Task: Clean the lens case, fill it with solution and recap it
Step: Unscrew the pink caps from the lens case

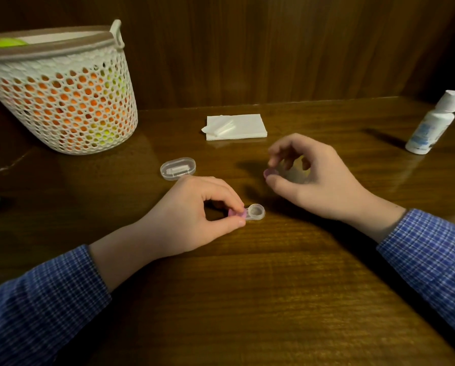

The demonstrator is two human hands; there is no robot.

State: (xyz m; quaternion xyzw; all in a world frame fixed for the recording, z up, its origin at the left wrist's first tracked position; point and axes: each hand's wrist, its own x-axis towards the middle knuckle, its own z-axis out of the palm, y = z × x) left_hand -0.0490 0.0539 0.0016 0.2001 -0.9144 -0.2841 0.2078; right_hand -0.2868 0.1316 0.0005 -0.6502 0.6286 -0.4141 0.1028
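Head view: dark wooden table (247,286), panelled wall (247,48)

Both sleeves (44,294) are blue-and-white checked cloth

Glossy wood table (247,286), clear plastic lens case (256,212)

Wooden table (273,299) with basket (62,101), napkins (237,127), bottle (432,125)
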